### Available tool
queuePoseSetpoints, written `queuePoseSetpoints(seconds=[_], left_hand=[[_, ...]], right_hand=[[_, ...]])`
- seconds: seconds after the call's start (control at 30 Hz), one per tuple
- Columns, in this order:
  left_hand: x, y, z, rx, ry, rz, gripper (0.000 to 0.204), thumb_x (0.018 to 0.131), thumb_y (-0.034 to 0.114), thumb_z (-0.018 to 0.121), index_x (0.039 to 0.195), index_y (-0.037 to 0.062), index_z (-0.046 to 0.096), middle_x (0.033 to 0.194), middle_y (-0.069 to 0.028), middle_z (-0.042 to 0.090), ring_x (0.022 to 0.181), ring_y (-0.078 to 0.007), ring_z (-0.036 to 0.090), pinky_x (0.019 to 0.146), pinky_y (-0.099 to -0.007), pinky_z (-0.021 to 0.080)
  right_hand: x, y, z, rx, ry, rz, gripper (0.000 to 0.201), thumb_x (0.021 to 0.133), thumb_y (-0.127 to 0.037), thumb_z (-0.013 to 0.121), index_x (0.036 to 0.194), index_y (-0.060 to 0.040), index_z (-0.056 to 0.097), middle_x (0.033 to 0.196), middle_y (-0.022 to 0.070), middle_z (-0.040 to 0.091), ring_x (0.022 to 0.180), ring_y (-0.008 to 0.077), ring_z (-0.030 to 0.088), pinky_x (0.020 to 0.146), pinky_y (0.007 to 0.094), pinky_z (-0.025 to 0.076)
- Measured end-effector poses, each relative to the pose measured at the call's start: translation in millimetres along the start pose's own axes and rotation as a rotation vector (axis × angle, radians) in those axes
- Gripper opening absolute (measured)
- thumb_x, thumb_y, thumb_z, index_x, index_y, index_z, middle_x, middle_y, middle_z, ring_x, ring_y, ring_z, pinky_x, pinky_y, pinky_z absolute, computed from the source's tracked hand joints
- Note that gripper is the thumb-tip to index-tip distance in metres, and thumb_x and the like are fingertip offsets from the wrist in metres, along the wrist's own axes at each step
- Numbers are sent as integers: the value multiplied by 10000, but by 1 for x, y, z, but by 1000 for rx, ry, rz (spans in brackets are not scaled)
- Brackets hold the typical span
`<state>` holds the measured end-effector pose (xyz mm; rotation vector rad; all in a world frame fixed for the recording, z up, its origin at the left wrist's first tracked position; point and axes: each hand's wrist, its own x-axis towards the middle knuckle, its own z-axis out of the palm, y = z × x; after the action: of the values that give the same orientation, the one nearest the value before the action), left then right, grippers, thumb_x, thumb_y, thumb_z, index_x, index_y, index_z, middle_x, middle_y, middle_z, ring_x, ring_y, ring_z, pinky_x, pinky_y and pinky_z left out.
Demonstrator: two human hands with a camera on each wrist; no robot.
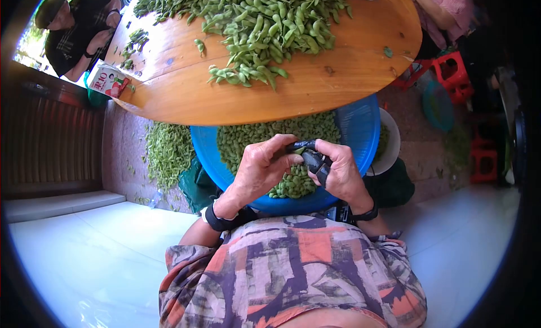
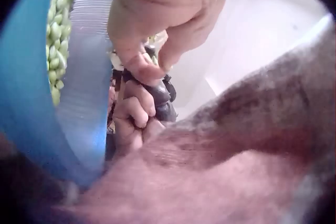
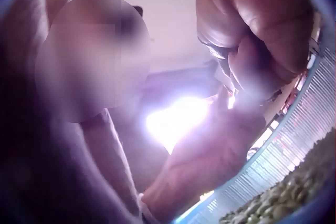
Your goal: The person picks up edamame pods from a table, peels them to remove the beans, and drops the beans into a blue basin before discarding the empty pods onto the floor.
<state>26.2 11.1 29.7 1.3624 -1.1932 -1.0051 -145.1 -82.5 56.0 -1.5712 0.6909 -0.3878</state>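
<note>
Both hands meet over a blue basin [image 1: 369, 128] that holds many shelled green beans [image 1: 293, 184]. My left hand [image 1: 256, 167] pinches a green bean pod [image 1: 299, 151] between thumb and fingertips, and most of the pod is hidden by the fingers. Black wrapping covers several fingers of my right hand [image 1: 341, 167], which grips the pod's other side with its fingers curled. In the left wrist view, the left hand [image 2: 163, 19] reaches down to the black-wrapped fingers [image 2: 163, 98]. The right wrist view has the right hand [image 3: 262, 29] at the upper right, facing the left hand [image 3: 210, 150].
Ahead stands a wooden table [image 1: 315, 91] with a large heap of green pods [image 1: 276, 29] and a white-and-red carton [image 1: 107, 80]. A pile of hulls [image 1: 168, 153] lies on the floor at left. A white bucket [image 1: 391, 142] stands right of the basin. Another person [image 1: 79, 35] sits across.
</note>
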Motion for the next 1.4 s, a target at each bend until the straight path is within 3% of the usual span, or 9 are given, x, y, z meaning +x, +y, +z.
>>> queuePoseSetpoints(seconds=[0.07, 0.5, 0.6, 0.77, 0.9, 1.0, 1.1, 1.23, 1.4], left_hand=[[1, -1, 1, 405, 42, 282, 373, 859, 1, 660, 1213, -17, 547, 790, -151, 628, 635, -204, 659, 553, -307, 514], [7, -5, 16, 445, 184, 424, 367, 893, -60, 476, 1256, -32, 527, 847, -145, 634, 637, -201, 625, 598, -298, 512], [4, -1, 12, -25, 14, -99, 452, 893, -78, 373, 1321, -11, 502, 863, -53, 588, 688, -94, 555, 652, -260, 491], [-1, 10, 5, 102, -139, -59, 486, 908, -67, 449, 1382, 39, 466, 878, -82, 686, 818, -166, 676, 794, -303, 525], [10, 56, -41, 294, -309, 42, 290, 856, -10, 619, 1141, 28, 656, 906, -91, 736, 875, -224, 716, 821, -320, 544], [40, 49, -103, 477, 109, 41, 307, 838, -100, 515, 1052, 25, 696, 803, -49, 710, 832, -124, 670, 747, -287, 548], [93, 42, -168, 844, 420, -46, 249, 933, 217, 592, 1033, 15, 697, 764, -79, 691, 718, -133, 649, 664, -277, 520], [128, 28, -189, 970, 488, -90, 283, 818, 292, 696, 825, 9, 705, 745, -200, 667, 732, -366, 651, 719, -429, 509], [138, 14, -194, 1100, 499, -12, 262, 774, 271, 732, 799, 14, 688, 785, -199, 669, 738, -354, 651, 709, -430, 510]], right_hand=[[0, 1, 2, -75, 18, -67, 166, 776, 44, 567, 932, 18, 618, 702, 107, 549, 642, 161, 554, 601, 296, 444], [2, 7, 24, -446, 292, -441, 244, 717, 85, 562, 948, 18, 603, 811, 172, 543, 726, 375, 572, 620, 391, 463], [2, 7, 27, -487, 320, -482, 270, 703, 95, 561, 953, 7, 612, 801, 165, 521, 712, 372, 559, 610, 396, 453], [-7, 3, 4, -558, 352, -485, 251, 619, 62, 527, 867, 22, 542, 792, 154, 464, 693, 359, 529, 609, 431, 432], [-26, 5, -61, -689, 846, -262, 238, 676, 24, 465, 898, 35, 551, 808, 194, 538, 765, 410, 559, 694, 465, 452], [-46, 44, -128, -919, 979, -92, 433, 665, 29, 476, 1082, 53, 588, 917, 279, 617, 899, 456, 601, 791, 487, 466], [-64, 74, -159, -1048, 1007, 84, 523, 662, 37, 484, 1176, 87, 568, 842, 320, 621, 842, 478, 619, 764, 493, 477], [-65, 60, -148, -908, 1003, 161, 530, 675, 22, 500, 1195, 115, 546, 834, 346, 617, 819, 472, 631, 730, 492, 469], [-53, 42, -131, -844, 1004, 81, 466, 740, 38, 488, 1189, 19, 610, 882, 318, 641, 837, 462, 637, 728, 473, 481]])
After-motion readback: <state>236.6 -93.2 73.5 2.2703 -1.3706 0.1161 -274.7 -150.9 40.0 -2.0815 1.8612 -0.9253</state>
